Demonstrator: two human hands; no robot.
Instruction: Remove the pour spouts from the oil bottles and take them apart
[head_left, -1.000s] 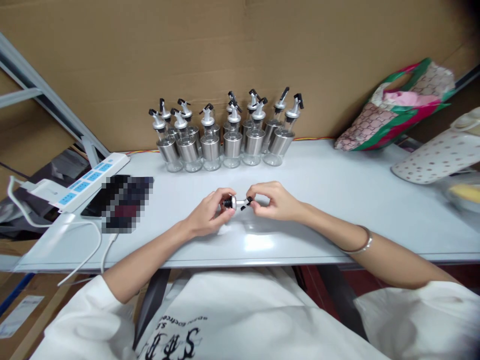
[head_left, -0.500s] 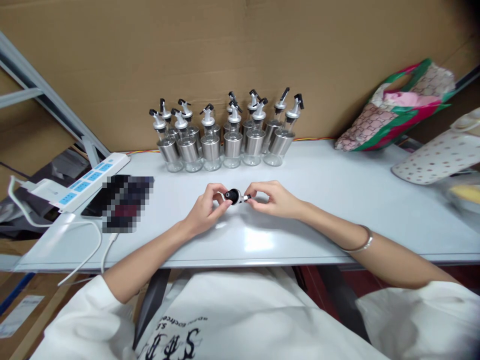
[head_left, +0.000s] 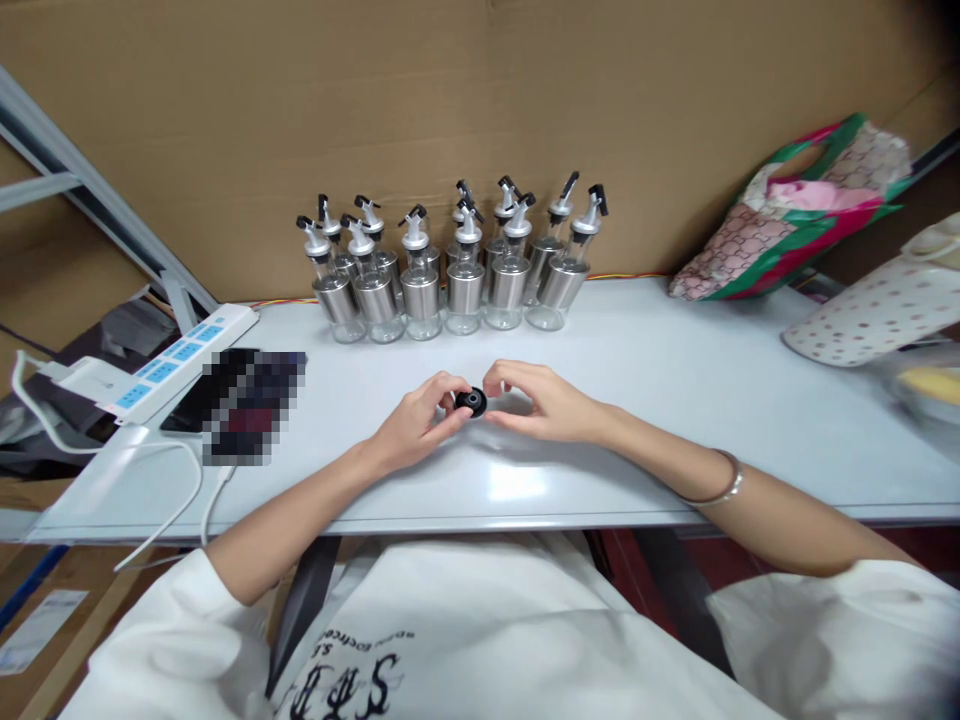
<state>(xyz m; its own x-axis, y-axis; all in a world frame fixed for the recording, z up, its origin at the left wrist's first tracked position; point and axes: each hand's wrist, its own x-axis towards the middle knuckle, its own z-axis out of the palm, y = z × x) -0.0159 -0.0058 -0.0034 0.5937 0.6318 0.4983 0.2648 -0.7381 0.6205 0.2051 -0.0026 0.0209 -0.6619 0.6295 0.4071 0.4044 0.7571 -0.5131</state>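
A bottle pourer spout [head_left: 472,402] is between my hands above the table, its black stopper end turned up toward me. My left hand [head_left: 421,420] pinches it from the left with thumb and forefinger. Around its right edge, the thumb and forefinger of my right hand [head_left: 544,402] curve apart, with a gap between their tips. Whether they touch the rim I cannot tell. Behind them, several glass oil bottles [head_left: 465,290] with steel sleeves stand upright in rows, topped with silver-and-black spouts.
On the left of the table [head_left: 637,360] lie a white power strip [head_left: 184,360], a blurred-out phone-like item [head_left: 251,410] and a white cable [head_left: 196,470]. A patterned bag [head_left: 787,225] and a dotted white container [head_left: 870,315] stand at the right. Cardboard [head_left: 480,90] rises behind.
The spout has turned so its stopper faces up more squarely toward me. My right thumb and forefinger have spread from their pinch on its right end.
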